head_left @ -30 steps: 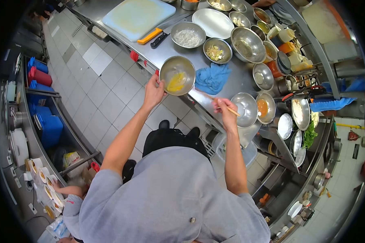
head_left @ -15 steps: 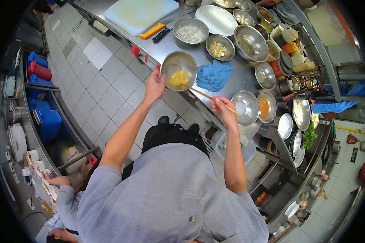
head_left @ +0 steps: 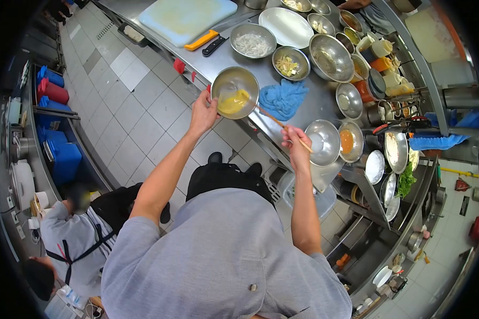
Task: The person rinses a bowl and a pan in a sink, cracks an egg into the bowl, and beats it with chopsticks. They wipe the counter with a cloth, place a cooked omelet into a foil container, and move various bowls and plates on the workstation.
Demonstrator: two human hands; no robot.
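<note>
My left hand [head_left: 205, 111] grips the rim of a steel bowl [head_left: 237, 81], tilted toward me at the counter's front edge. Beaten yellow egg [head_left: 234, 101] pools in its lower side. In my right hand [head_left: 295, 139] is a pair of wooden chopsticks [head_left: 271, 117], fingers closed around the upper part, with the tips hidden at the bowl's near rim. A crumpled blue cloth [head_left: 283, 100] lies on the counter just right of the bowl. Close by my right hand stand a bare-looking steel bowl [head_left: 323, 142] and a bowl of orange liquid [head_left: 347, 142].
Behind are a bowl of white shreds [head_left: 252, 41], a bowl of pale yellow pieces [head_left: 287, 65], a white oval plate [head_left: 287, 25], a cutting board [head_left: 183, 20] and an orange-handled knife [head_left: 201, 40]. A co-worker [head_left: 80, 239] stands behind me at the left.
The egg has spread and shifted in the bowl as the chopsticks moved slightly. The co-worker at the lower left has moved closer to me, and their body shows more fully.
</note>
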